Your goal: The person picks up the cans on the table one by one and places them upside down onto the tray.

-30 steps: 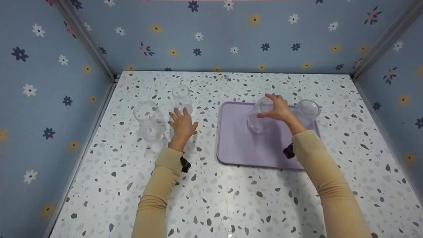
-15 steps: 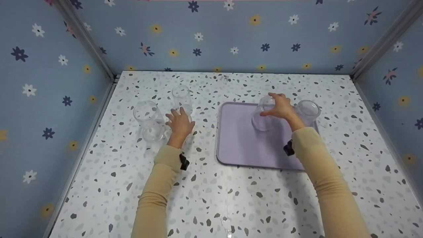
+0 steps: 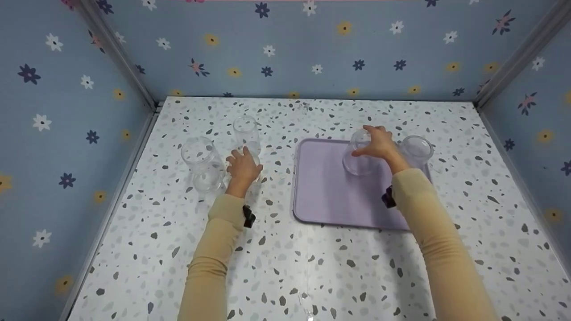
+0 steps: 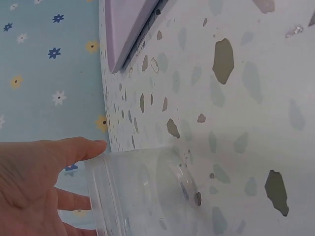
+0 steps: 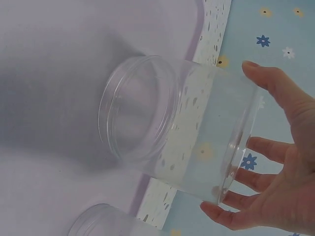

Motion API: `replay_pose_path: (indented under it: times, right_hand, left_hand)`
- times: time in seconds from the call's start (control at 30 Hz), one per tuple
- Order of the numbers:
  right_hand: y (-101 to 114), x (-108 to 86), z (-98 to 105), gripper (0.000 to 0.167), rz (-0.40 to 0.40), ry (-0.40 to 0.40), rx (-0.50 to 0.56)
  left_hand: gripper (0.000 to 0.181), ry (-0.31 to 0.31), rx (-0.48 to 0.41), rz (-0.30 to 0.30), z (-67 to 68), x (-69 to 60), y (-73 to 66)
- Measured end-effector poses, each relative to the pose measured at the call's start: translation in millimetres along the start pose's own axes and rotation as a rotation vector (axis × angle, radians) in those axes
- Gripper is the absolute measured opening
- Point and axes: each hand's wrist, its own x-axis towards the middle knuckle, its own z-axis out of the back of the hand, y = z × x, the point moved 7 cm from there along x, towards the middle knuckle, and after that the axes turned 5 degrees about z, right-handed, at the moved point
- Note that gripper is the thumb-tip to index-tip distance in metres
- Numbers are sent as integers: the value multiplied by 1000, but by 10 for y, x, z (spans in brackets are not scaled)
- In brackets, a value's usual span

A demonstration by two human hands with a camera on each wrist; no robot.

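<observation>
My right hand (image 3: pixel 379 143) holds a clear cylindrical jar (image 5: pixel 202 123) by its upper end, thumb on one side and fingers on the other. This jar's ringed lower end is on or just over the lilac tray (image 3: pixel 330 200); contact is hard to tell. To the left, my left hand (image 3: pixel 243 169) curls over the top of another clear jar (image 4: pixel 142 191) on the table. Its thumb touches the rim and its fingers reach round the far side. In the head view that hand hides most of the jar.
A wide clear jar (image 3: pixel 203 162) stands left of my left hand, and a slimmer one (image 3: pixel 246 133) behind it. Another clear jar (image 3: pixel 417 149) is at the tray's right side, partly behind my right wrist. Flowered panels (image 3: pixel 294 53) enclose the speckled table (image 3: pixel 308 267).
My right hand has shifted the jar slightly right and back over the tray. My left hand has moved slightly left, its fingers curling more over its jar.
</observation>
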Motion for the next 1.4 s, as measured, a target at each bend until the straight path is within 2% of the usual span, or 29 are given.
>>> replay_pose_path:
  times: [0.7, 0.9, 0.93, 1.03, 1.13, 1.17, 1.4]
  right_hand:
    - [-5, 36, -37, 88, 0, 55, -65]
    - [-28, 45, -44, 90, 4, 50, -61]
    - [-31, 48, -44, 90, 3, 51, -61]
    - [-31, 54, -51, 91, 7, 61, -60]
    - [-22, 54, -56, 91, 18, 72, -62]
    - [-19, 52, -55, 92, 22, 72, -66]
    - [42, 41, -27, 92, 63, 43, -88]
  left_hand:
    - [73, 6, 27, 26, -12, -10, -38]
    - [74, 17, 36, 45, -58, 73, -14]
    - [76, -13, 47, 35, -111, 145, 10]
    - [75, -8, 52, 41, -126, 177, 24]
    - [76, -7, 43, 32, -101, 149, 19]
    - [73, 22, 32, 37, -43, 78, -6]
    - [75, 24, 48, 0, 26, -12, -25]
